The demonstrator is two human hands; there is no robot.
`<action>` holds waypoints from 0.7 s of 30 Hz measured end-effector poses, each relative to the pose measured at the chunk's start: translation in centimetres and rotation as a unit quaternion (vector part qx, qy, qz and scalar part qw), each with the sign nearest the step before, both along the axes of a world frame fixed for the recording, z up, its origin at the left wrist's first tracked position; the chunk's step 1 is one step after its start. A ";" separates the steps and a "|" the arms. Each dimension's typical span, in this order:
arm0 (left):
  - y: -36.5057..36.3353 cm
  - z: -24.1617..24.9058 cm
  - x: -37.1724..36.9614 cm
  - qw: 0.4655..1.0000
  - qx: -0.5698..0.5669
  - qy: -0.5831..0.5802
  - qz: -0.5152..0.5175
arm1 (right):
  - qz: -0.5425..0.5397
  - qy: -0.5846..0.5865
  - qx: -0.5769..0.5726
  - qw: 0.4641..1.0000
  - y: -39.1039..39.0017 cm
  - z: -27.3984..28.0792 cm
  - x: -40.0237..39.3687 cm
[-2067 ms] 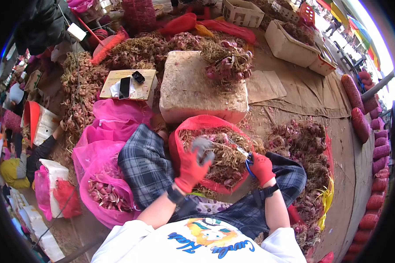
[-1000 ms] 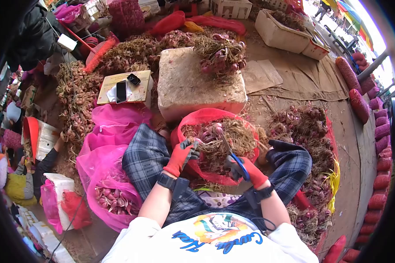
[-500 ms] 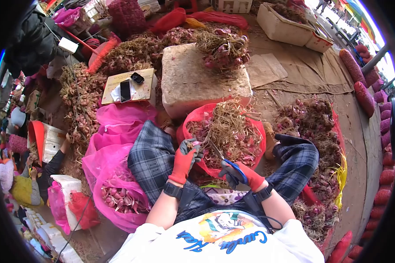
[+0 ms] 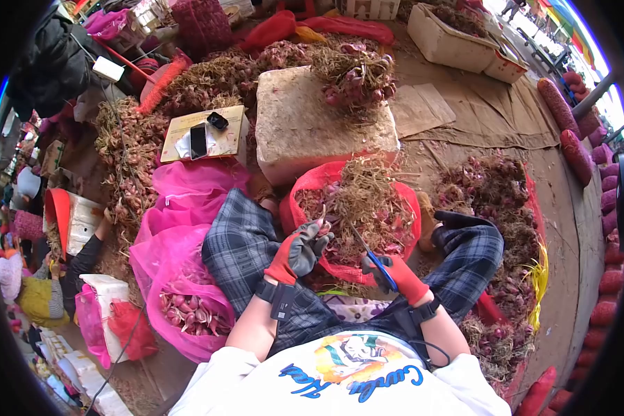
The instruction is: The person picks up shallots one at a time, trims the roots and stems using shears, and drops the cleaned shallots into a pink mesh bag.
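My left hand (image 4: 298, 253), in a red and grey glove, is closed around a small shallot (image 4: 324, 226) whose thin dry top pokes up past the fingertips. It is over the near left rim of a red mesh bag (image 4: 291, 208), which lies open between my legs, full of dry roots and skins (image 4: 367, 194). In my gloved right hand (image 4: 402, 276) are blue-handled scissors (image 4: 381, 272), the blades pointing up and left over the bag. Left of my knee, a pink mesh bag (image 4: 145, 260) contains loose trimmed shallots (image 4: 194, 313).
A foam block (image 4: 319, 125) bearing a shallot bunch (image 4: 357, 76) stands ahead. Left of it, a phone (image 4: 198, 141) lies on a box (image 4: 229, 135). Shallot heaps (image 4: 489, 191) flank me on the right. At far left, another person (image 4: 41, 298) sits near white foam boxes.
My left hand has turned and shifted slightly right, so the shallot now points upward. My right hand has moved a little right and the scissors have tilted more upright.
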State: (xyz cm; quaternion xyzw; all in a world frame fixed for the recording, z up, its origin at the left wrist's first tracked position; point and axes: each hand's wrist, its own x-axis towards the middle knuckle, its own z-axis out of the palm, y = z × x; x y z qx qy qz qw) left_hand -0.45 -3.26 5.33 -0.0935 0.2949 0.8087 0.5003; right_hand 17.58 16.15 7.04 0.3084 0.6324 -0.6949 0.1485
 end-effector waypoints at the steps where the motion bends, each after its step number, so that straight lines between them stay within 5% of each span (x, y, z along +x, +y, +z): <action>1: 0.3 -0.6 0.3 1.000 0.007 -0.010 -0.006 | -0.007 0.021 -0.010 1.000 -0.4 1.5 0.4; 5: 1.9 -1.5 1.9 0.998 0.003 0.029 -0.060 | -0.061 0.114 0.116 0.985 -1.7 4.5 -1.3; 11: 2.2 -2.5 4.0 0.953 -0.037 0.254 -0.158 | -0.174 0.178 -0.110 0.962 -1.9 0.4 -3.3; 15: 2.3 -1.2 3.7 0.944 -0.081 0.227 -0.224 | -0.215 0.176 -0.146 0.949 -2.4 0.0 -3.3; 18: 3.0 -0.6 4.2 0.961 -0.028 0.222 -0.160 | -0.290 0.181 -0.227 0.912 -2.4 -0.9 -2.7; 21: 3.3 -1.0 4.6 0.956 -0.032 0.247 -0.153 | -0.222 0.203 -0.050 0.953 -2.4 0.8 -2.6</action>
